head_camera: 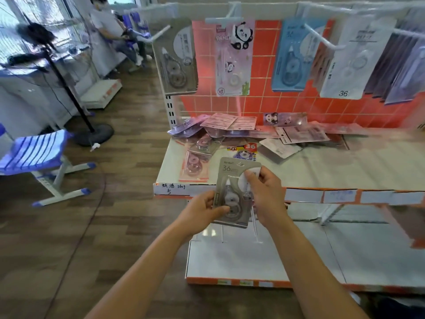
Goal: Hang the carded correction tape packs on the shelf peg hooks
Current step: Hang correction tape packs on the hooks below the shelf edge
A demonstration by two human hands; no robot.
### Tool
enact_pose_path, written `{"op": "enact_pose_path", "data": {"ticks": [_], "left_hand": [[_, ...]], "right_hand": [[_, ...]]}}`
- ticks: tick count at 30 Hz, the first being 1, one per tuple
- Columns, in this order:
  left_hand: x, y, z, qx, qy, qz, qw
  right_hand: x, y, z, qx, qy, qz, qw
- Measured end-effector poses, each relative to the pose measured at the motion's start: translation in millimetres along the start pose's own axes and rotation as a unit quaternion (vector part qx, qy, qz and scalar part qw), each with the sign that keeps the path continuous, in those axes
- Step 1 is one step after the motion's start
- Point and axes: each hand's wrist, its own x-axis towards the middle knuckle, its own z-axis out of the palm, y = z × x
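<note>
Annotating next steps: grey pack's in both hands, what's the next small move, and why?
Probably lift the grey pack toward the leftmost peg hook: left hand and right hand grip it low, unhung; a matching hung pack is there.

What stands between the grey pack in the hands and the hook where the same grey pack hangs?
Nothing visible. The left hand and right hand hold the grey pack before the shelf; the hook is up left, and loose packs lie below that path.
</note>
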Motion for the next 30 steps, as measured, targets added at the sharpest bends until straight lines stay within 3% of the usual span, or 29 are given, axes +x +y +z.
{"op": "enact_pose_path", "data": {"ticks": [10,16,21,30], "left_hand": [[-19.2,40.5,-62.9,-0.063,0.082,0.113,0.988],[-21.8,96.3,-94.6,-0.057,0.192,0.233,0.952],[-28.2,136.2,-109.4,-0.060,0.225,0.327,0.916],[-21.1,128.3,-126.8,-0.024,0.235,0.316,0.919]], "right_hand": [[-1.2,-61.3,77.9,-0.010,-0.056,-0.100,0.993],[-2.4,-130.1,126.6,-0.008,-0.096,-0.196,0.976],[-4.8,-171.0,151.1,-0.014,-0.080,-0.277,0.958],[1.6,-168.7,164.5,-0.055,-0.049,-0.295,0.953]]}}
